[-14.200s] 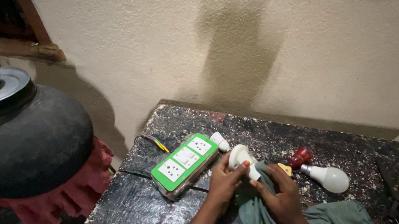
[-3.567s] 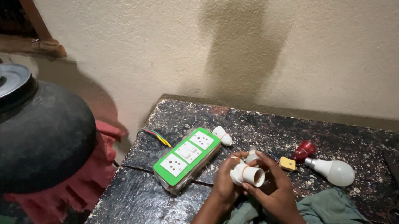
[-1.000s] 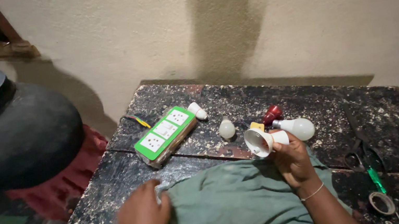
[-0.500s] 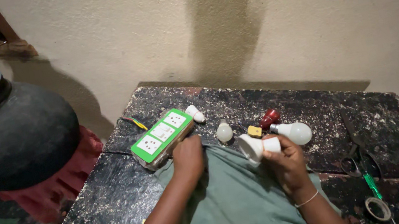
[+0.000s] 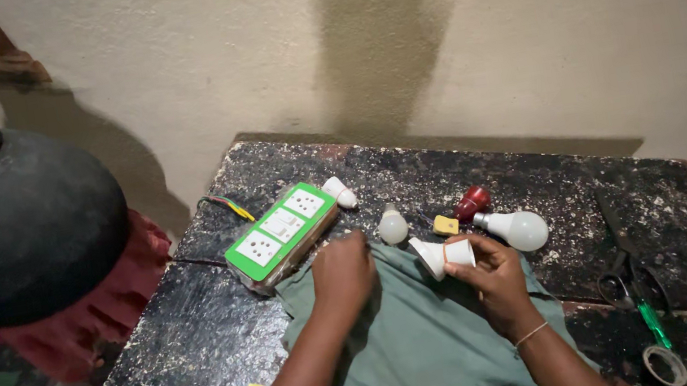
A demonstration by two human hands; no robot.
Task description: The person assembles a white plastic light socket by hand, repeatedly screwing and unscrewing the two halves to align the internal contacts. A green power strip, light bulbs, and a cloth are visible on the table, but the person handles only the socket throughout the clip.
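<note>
At the far left a large dark round pot (image 5: pixel 9 234) with a metal lid sits over a red cloth (image 5: pixel 109 296), off the edge of the worn black table (image 5: pixel 196 360). On the table's near left part lies a green-and-white socket board (image 5: pixel 281 232), with coloured wires running out of its far end and a small white plug piece (image 5: pixel 341 192) just beside its right end. The left hand (image 5: pixel 342 273) rests knuckles-up on the far left corner of a grey-green cloth (image 5: pixel 412 346) spread across the front of the table, its fingers curled down and pinching the cloth edge close to the board. Just beyond that hand lies a small white bulb (image 5: pixel 391 227). The right hand (image 5: pixel 495 281) holds a white cone-shaped bulb housing (image 5: pixel 442 255) by its narrow end, fingers closed around it, the wide mouth pointing left and low over the cloth. Behind it sit a small yellow part (image 5: pixel 445 225), a dark red holder (image 5: pixel 472 202) and a bigger white bulb (image 5: pixel 517 229). Further right lie scissors (image 5: pixel 619 274), a green-handled screwdriver (image 5: pixel 654 326) and a roll of tape (image 5: pixel 665 364).
</note>
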